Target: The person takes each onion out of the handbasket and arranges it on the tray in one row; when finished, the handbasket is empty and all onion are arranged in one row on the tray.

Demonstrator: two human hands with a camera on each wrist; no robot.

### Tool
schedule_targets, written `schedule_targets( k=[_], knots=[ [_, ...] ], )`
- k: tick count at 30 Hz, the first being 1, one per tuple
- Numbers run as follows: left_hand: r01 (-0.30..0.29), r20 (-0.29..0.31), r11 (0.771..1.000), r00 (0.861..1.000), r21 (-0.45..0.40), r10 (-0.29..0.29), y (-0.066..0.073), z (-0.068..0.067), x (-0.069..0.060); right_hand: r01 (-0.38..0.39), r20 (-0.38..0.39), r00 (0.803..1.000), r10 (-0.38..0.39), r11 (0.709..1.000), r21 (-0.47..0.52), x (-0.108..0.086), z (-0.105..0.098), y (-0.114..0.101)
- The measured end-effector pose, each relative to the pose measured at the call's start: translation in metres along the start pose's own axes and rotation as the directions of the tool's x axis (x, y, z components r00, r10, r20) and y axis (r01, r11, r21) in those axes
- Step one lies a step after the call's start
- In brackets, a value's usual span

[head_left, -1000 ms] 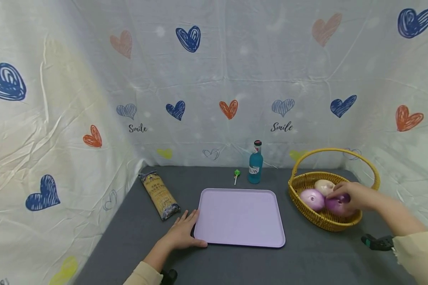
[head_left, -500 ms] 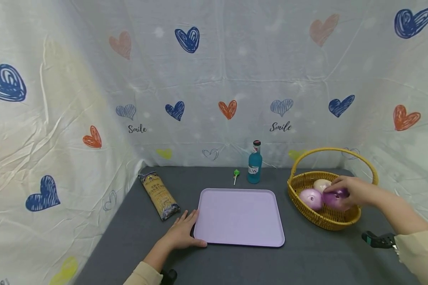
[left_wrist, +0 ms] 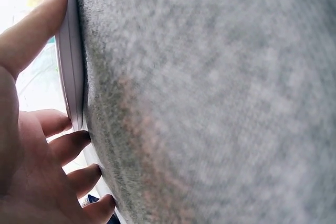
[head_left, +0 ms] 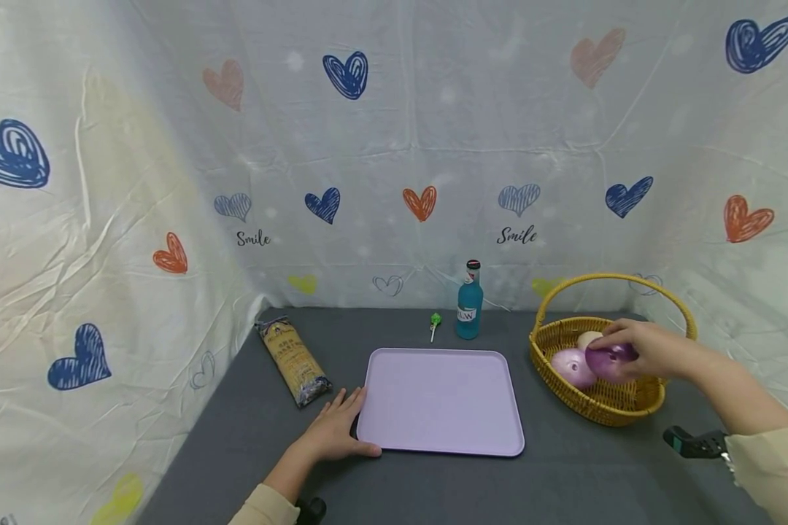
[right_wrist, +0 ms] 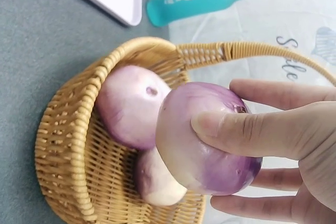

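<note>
My right hand (head_left: 657,348) grips a round purple-and-white vegetable (right_wrist: 176,135), thumb on one side and fingers on the other. It is held over the yellow wicker basket (head_left: 568,390), inside the line of its arched handle. Below it in the basket lie a second purple-and-white vegetable (right_wrist: 128,106) and a paler one (right_wrist: 157,179), partly covered in the head view. My left hand (head_left: 331,430) lies with spread fingers at the near left corner of the lilac tray (head_left: 440,401). Its thumb touches the front rim and its fingertips reach the left rim.
A blue bottle (head_left: 469,310) stands upright behind the tray, with a green lollipop (head_left: 435,321) lying left of it. A yellow packet (head_left: 294,359) lies slanted at the back left. Grey cloth (head_left: 565,481) covers the table, and a heart-printed sheet (head_left: 368,146) hangs behind.
My right hand has lifted the purple-and-white vegetable a little from its place in the basket and moved it slightly left. My left hand and the tray have stayed put.
</note>
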State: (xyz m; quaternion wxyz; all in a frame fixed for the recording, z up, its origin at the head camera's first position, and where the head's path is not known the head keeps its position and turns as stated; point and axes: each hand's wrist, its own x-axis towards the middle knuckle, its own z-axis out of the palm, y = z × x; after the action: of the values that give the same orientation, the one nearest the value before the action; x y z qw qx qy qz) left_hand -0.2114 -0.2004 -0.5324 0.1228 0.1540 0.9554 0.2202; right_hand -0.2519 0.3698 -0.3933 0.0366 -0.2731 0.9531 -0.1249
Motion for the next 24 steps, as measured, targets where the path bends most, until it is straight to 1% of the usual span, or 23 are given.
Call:
schedule_targets(
  k=[5,13,20,24],
  knots=[
    [-0.004,-0.001,1.000,1.000,-0.003,0.004,0.000,0.000,0.000,0.007,-0.011,1.000,-0.007,1.000,0.003,0.003,-0.002,-0.008],
    [-0.008,-0.004,1.000,1.000,-0.007,0.008,-0.001,0.001,0.000,0.046,-0.030,0.999,-0.045,0.999,0.009,0.009,-0.007,-0.021],
    [-0.010,-0.003,1.000,1.000,-0.010,0.010,0.002,-0.001,-0.001,0.021,-0.023,1.000,-0.021,1.000,0.010,0.017,-0.011,-0.035],
    [-0.008,0.003,1.000,1.000,-0.012,0.008,0.002,-0.002,-0.001,0.044,-0.020,0.999,-0.044,0.999,0.028,0.021,-0.012,-0.041]
  ],
)
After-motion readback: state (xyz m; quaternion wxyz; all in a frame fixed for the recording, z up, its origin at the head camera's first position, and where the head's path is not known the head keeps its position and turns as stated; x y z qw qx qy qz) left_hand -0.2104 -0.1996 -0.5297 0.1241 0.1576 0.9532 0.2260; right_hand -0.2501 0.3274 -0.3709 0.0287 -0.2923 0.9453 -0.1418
